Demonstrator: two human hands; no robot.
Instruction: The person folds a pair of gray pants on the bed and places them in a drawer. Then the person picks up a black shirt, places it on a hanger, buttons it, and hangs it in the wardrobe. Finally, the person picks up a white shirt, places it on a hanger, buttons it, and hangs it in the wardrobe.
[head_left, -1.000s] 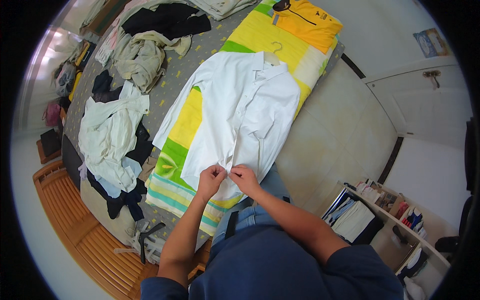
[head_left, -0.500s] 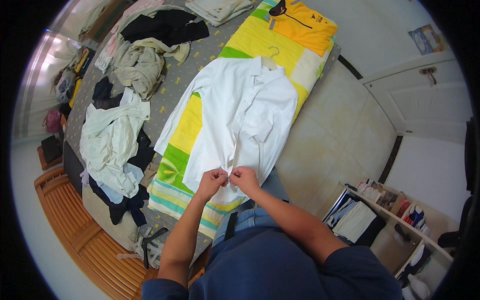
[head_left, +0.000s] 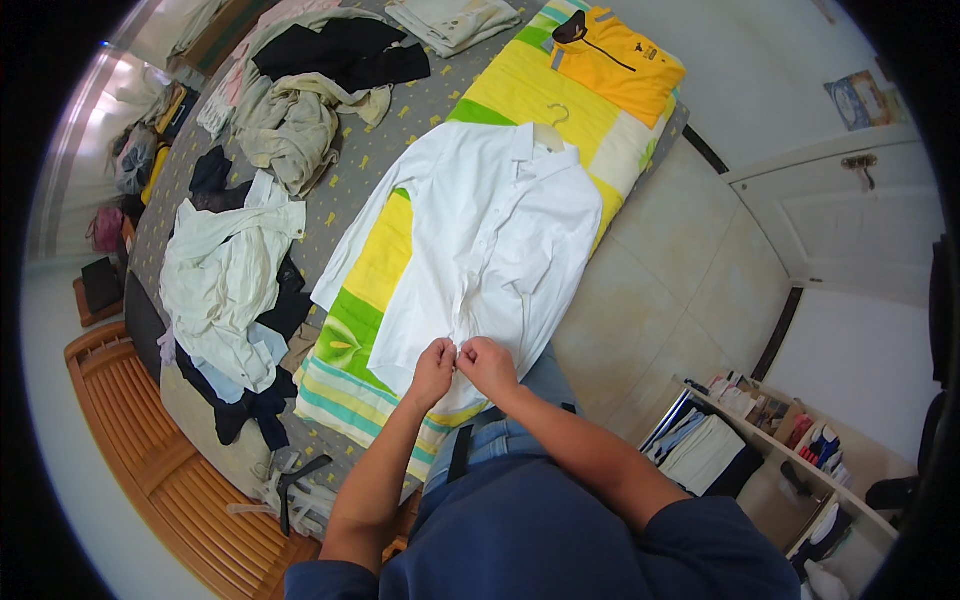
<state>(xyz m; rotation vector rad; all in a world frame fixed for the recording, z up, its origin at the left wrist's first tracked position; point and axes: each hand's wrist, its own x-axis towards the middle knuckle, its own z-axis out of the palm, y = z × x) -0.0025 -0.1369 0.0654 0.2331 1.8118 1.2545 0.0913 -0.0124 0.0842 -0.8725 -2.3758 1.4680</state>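
Observation:
A white long-sleeved button-up shirt (head_left: 440,240) lies front up on a folded yellow, green and white quilt (head_left: 345,335). Its collar points away from me, and the hook of a hanger (head_left: 558,114) sticks out above it. Near the hem, my left hand (head_left: 434,368) pinches one side of the front opening. Right beside it, my right hand (head_left: 486,366) pinches the other side, fingertips almost touching. My fingers hide whatever button or hole lies between them. Higher up, the placket looks closed over the chest.
A folded yellow jacket (head_left: 625,65) sits at the quilt's far end. Heaps of clothes, including a crumpled white garment (head_left: 225,285) and black cloth (head_left: 340,55), cover the grey bed (head_left: 395,120) on the left. Loose hangers (head_left: 290,490) lie lower left; a shelf unit (head_left: 780,450) stands lower right.
Both hands stay at the shirt's lower front and have drawn closer together, the right fingers curling in more. The gap in the placket near the hem looks narrower. The view has shifted slightly.

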